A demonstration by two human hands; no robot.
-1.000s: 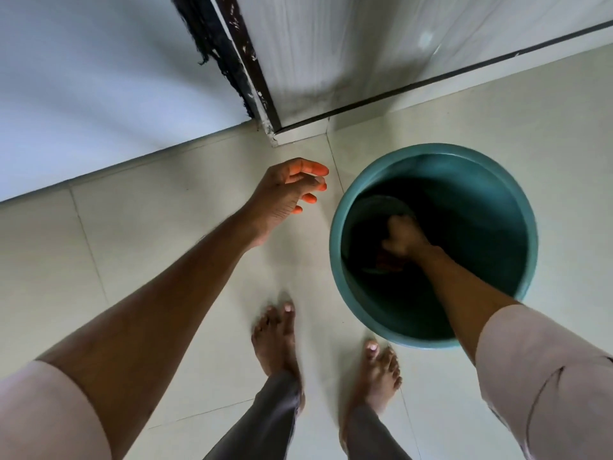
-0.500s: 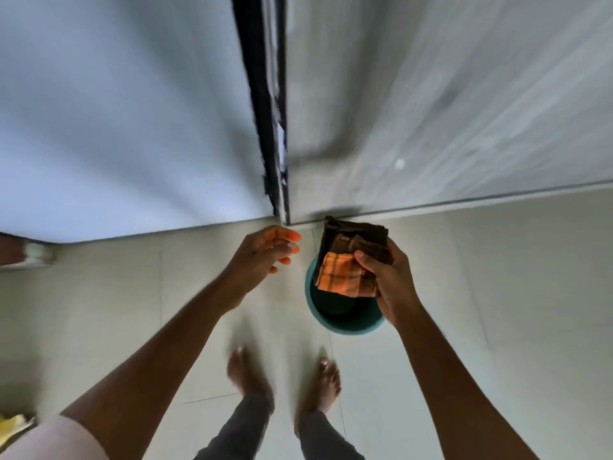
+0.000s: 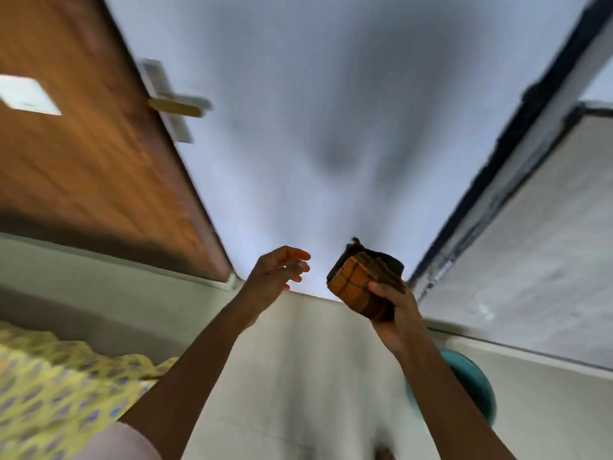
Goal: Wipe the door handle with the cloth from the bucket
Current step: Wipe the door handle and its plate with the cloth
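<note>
A pale blue-grey wall fills the middle of the blurred view, with soft dark shadows on it. To the left stands a brown wooden door bearing a bright white patch of light. On the right a black strip edges a whitish grained panel. Below lies a cream tiled floor with thin joints. A yellow patterned fabric lies at the lower left.
</note>
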